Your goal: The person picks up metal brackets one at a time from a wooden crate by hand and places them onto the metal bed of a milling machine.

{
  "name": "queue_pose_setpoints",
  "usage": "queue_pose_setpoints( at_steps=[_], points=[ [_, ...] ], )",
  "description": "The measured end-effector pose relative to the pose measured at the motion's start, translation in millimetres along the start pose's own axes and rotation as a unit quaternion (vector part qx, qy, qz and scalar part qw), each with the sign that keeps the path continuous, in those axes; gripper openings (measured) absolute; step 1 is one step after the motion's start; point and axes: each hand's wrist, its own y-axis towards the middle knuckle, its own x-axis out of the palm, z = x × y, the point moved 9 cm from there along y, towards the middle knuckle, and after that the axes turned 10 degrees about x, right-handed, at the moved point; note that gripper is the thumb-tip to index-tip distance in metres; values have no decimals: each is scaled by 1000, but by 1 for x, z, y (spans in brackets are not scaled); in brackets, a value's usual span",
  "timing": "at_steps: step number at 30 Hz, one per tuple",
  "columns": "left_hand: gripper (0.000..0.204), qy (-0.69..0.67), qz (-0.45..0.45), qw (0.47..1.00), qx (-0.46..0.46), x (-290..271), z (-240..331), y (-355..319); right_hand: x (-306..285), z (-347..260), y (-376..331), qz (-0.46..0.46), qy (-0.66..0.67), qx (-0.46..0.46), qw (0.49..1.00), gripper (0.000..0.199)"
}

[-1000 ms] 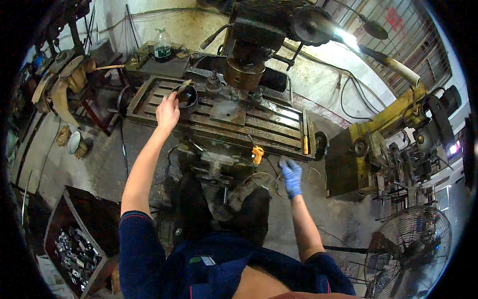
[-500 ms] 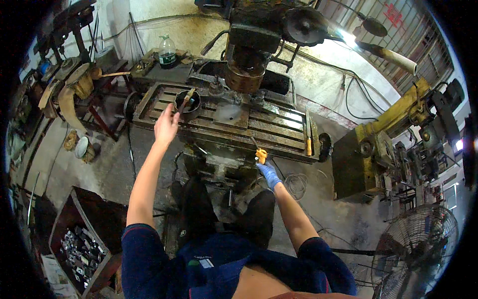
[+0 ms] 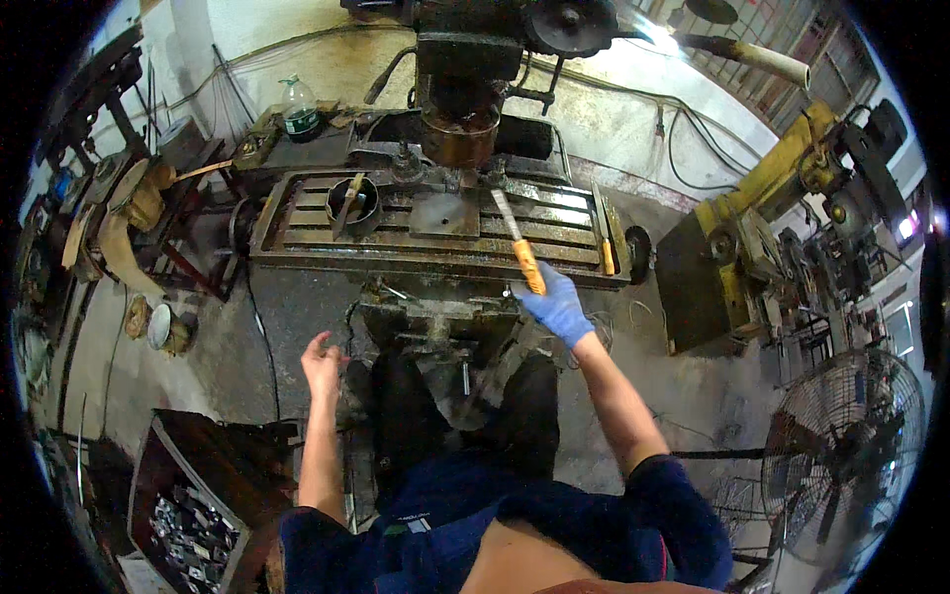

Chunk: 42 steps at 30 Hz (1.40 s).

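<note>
**Right hand clasps the orange-handled tool in front of the machine**

Head view, and straight to the centre: the right hand (image 3: 557,302), in a blue glove, has its grip clenched around the handle of the orange-handled tool (image 3: 529,265). The long metal blade points up the frame and slightly left, lying across the view of the slotted table (image 3: 396,256); whether it touches the table, I cannot tell. Up beyond the blade's tip, top centre, looms the machine head (image 3: 461,134).

Over to the left of centre, lower down: the left hand (image 3: 324,366), bare, its grip released, fingers loosely bent, out in front of the table and beside the person's knee.

On the table now! Left part of it, a dark pot (image 3: 374,214) with a brush (image 3: 346,205) leaning across its rim. Mid-table, a flat metal plate (image 3: 445,215). At the table's right end lies a second tool (image 3: 608,256), orange-handled as well.

Round the edges: a clear bottle (image 3: 299,109) at upper left, a bucket (image 3: 180,333) on the floor at left, a box (image 3: 260,543) of small metal pieces (image 3: 193,535) at lower left, and a big fan (image 3: 836,455) at lower right.
</note>
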Motion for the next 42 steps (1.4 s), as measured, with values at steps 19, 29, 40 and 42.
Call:
queue_pose_setpoints(
  at_steps=[19, 29, 40, 42],
  points=[
    [27, -41, -170, 983, -58, 81, 30, -3, 42, -33, 47, -119, -317, 60, 939, 56],
    [31, -235, -204, 933, -181, 163, 6, -23, 72, -12, -97, -312, -250, -33, 916, 57],
    [25, -311, -140, 921, -189, 129, 43, -13, 106, -19, -99, -377, -31, -3, 926, 30],
    [23, -291, -119, 938, -145, 107, 72, -15, 111, -41, -113, -426, -18, -33, 904, 29]
  ],
)
